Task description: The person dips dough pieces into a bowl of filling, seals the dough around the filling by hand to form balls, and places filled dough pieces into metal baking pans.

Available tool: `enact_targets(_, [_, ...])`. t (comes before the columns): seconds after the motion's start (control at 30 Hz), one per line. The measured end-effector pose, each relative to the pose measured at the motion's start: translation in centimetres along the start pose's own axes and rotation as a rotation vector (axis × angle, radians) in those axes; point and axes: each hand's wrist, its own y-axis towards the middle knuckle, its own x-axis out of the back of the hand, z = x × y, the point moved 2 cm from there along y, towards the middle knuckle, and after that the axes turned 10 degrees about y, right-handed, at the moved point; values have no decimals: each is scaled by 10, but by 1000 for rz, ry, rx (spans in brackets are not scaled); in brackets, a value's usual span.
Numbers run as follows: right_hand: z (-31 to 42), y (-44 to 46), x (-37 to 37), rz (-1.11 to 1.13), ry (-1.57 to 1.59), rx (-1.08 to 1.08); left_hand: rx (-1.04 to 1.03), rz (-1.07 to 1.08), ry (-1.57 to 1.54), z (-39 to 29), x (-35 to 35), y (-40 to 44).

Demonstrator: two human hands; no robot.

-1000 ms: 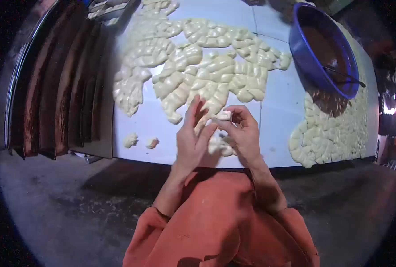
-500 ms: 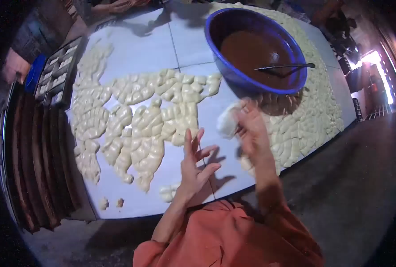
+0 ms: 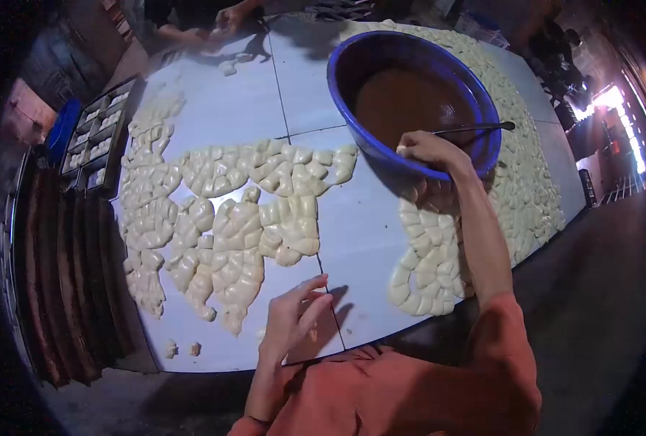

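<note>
My right hand [image 3: 433, 151] reaches over the near rim of a large blue basin [image 3: 410, 45] of brown filling. Its fingers are bent inward, and whatever they hold is hidden. A dark-handled utensil [image 3: 486, 126] rests in the basin beside it. Low over the white table [image 3: 359, 291], my left hand [image 3: 294, 316] has its fingers apart and nothing in them. Pale, glossy dough pieces [image 3: 236, 232] lie pressed together to its left. More dough pieces [image 3: 435, 261] spread below and to the right of the basin.
Two small lumps [image 3: 195, 349] lie near the front left edge. Compartment trays [image 3: 98, 138] with pale pieces stand at the left, above dark upright boards [image 3: 69, 276]. Across the table, another person's hands [image 3: 228, 18] are at work near a small white piece [image 3: 227, 68].
The view has swung right. My right hand has moved from beside my left hand, lifting a white piece, to the basin; that piece is no longer visible. My left hand has drawn back.
</note>
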Motion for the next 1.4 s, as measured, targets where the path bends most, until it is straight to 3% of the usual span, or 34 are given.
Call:
enact_targets(0.03, [2,-2,2,-28,101,-82,63,33,-10,1,0,-3])
enact_targets(0.07, [3,-3,1,-30,102,-83,-60,-46,-27,18,-7,-1])
enact_targets(0.17, [19,-12,0,-60,122,96,-70,-22,-107,6,-4,3])
enact_targets(0.2, [23,-14,4,-110,344,70,-71,0,-73,0,-2,4])
enact_targets(0.23, [32,-22,7,-104,342,76,-67,-7,-75,0,-2,8])
enact_targets(0.3, [52,-46,14,-150,1141,171,-148,24,-72,0,-7,17])
enact_targets(0.33, [74,-62,11,-204,1332,177,-65,82,-99,-14,-5,21])
enact_targets(0.37, [90,-73,2,-192,1324,173,-59,76,-110,-14,-12,30])
enact_targets(0.43, [111,-91,-19,-243,1544,244,-131,50,-444,-10,-31,48])
enact_targets(0.47, [114,-94,-36,-112,1647,319,-89,43,-592,-25,-31,53])
enact_targets(0.53, [136,-106,-80,-171,1669,275,-25,11,-741,-41,-33,60])
enact_targets(0.6, [149,-112,-120,-154,1739,267,51,5,-1130,-37,-37,61])
enact_targets(0.67, [149,-115,-152,-135,1834,287,98,-17,-1139,-20,-31,51])
enact_targets(0.77, [162,-135,-179,-61,1822,217,156,-46,-1125,14,-20,34])
enact_targets(0.87, [171,-148,-201,-116,1500,213,258,-241,-1056,43,-9,26])
enact_targets(0.93, [185,-153,-217,-162,1348,220,256,-262,-1034,51,-7,22])
enact_targets(1.0, [200,-159,-223,-501,658,406,181,-278,-944,56,-3,19])
enact_targets(1.1, [213,-161,-234,-555,608,355,107,-301,-817,57,1,16])
enact_targets(1.13, [209,-156,-243,-681,542,384,109,-322,-786,50,4,13])
enact_targets(1.23, [205,-151,-244,-674,441,381,104,-300,-731,53,5,14])
enact_targets(1.3, [201,-147,-248,-687,513,403,131,-274,-868,54,6,19])
enact_targets(1.37, [194,-143,-255,-400,1049,131,132,-184,-739,59,17,24])
enact_targets(1.4, [199,-148,-247,-325,1034,100,135,-185,-738,59,22,24])
